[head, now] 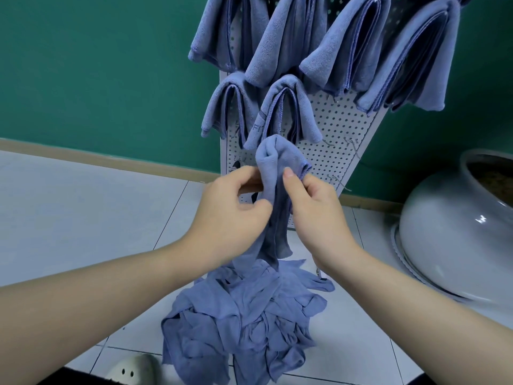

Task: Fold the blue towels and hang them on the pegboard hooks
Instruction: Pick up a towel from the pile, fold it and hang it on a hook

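A blue towel (273,173) hangs bunched between both hands in front of the white pegboard (333,134). My left hand (230,207) pinches its left side and my right hand (316,209) pinches its right edge with thumb and fingers. The towel's lower end trails down to a heap of unfolded blue towels (241,320) on the floor. Several folded blue towels (294,51) hang from hooks on the upper pegboard. Bare wire hooks (352,145) stick out at its lower right.
A large pale ceramic pot (455,232) stands on the tiled floor at the right. A light slipper (133,369) shows at the bottom edge. The green wall with a tan skirting board (97,157) runs behind the pegboard.
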The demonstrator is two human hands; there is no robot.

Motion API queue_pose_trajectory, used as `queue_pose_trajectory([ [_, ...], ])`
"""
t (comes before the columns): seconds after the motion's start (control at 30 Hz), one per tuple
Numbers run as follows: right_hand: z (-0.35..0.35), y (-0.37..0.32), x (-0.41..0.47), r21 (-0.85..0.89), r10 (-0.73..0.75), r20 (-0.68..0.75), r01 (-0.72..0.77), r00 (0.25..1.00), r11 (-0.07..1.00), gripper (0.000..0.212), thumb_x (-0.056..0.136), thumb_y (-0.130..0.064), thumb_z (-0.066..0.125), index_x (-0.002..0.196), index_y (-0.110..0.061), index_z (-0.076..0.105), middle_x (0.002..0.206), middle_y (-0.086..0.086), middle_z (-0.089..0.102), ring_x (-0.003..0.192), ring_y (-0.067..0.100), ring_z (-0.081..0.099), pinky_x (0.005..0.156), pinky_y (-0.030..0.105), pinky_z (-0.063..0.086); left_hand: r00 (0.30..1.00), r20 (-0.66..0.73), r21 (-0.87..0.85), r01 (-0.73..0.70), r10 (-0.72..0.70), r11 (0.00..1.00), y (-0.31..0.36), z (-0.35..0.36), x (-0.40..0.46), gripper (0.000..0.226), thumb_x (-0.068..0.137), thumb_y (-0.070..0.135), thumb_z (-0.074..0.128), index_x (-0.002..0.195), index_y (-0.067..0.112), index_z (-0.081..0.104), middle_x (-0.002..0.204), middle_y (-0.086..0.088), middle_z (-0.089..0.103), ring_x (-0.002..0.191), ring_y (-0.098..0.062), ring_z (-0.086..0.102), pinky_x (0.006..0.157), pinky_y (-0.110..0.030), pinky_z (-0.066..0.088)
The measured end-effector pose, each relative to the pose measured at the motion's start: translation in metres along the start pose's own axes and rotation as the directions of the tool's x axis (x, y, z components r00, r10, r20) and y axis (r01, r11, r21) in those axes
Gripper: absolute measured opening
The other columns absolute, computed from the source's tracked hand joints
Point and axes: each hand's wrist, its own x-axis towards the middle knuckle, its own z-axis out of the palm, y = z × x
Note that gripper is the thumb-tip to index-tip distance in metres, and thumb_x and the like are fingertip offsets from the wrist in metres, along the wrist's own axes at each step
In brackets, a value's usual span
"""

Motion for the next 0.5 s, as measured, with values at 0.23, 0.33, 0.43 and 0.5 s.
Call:
queue_pose_trajectory([
  [0.23,-0.002,-0.005,-0.002,-0.042,-0.040,0.035,0.041,0.999,0.998,0.045,0.107,-0.036,0.051,0.069,-0.013,0.047,0.051,-0.017,0.042,0.053,0.005,0.037,0.056,0.024,0.033,0.999,-0.022,-0.066,-0.039,0.037,0.997,-0.001,-0.004,0.004,0.015,0.095,0.009,0.069,0.098,0.024,0.072,0.093,0.012,0.076,0.094,-0.009,0.072,0.087,-0.047,0.061],
  [0.33,0.000,-0.007,-0.007,0.003,-0.060,0.073,0.060,0.995,0.998,0.043,0.106,-0.040,0.051,0.072,-0.015,0.047,0.059,-0.014,0.043,0.059,0.006,0.040,0.060,0.026,0.036,0.998,-0.025,-0.038,-0.062,0.061,0.997,0.000,-0.008,0.008,0.010,0.091,0.016,0.075,0.095,0.022,0.068,0.088,0.009,0.072,0.086,-0.014,0.068,0.080,-0.051,0.061],
  [0.43,0.000,-0.014,-0.012,0.036,-0.107,0.144,0.103,0.984,0.994,0.029,0.098,-0.039,0.065,0.077,-0.019,0.059,0.058,-0.021,0.055,0.058,-0.004,0.050,0.060,0.014,0.040,0.996,-0.053,-0.035,-0.068,0.067,0.997,-0.003,-0.010,0.013,0.022,0.083,0.025,0.079,0.096,0.022,0.061,0.085,0.010,0.063,0.074,-0.012,0.058,0.073,-0.042,0.059],
  [0.5,-0.001,-0.014,-0.010,0.052,-0.141,0.118,0.135,0.983,0.989,0.023,0.095,-0.028,0.072,0.080,-0.013,0.064,0.059,-0.018,0.058,0.058,-0.003,0.052,0.058,0.014,0.041,0.997,-0.079,-0.043,-0.019,0.016,0.999,-0.005,-0.010,0.016,0.036,0.082,0.022,0.085,0.103,0.022,0.055,0.090,0.010,0.060,0.073,-0.007,0.054,0.072,-0.029,0.054],
])
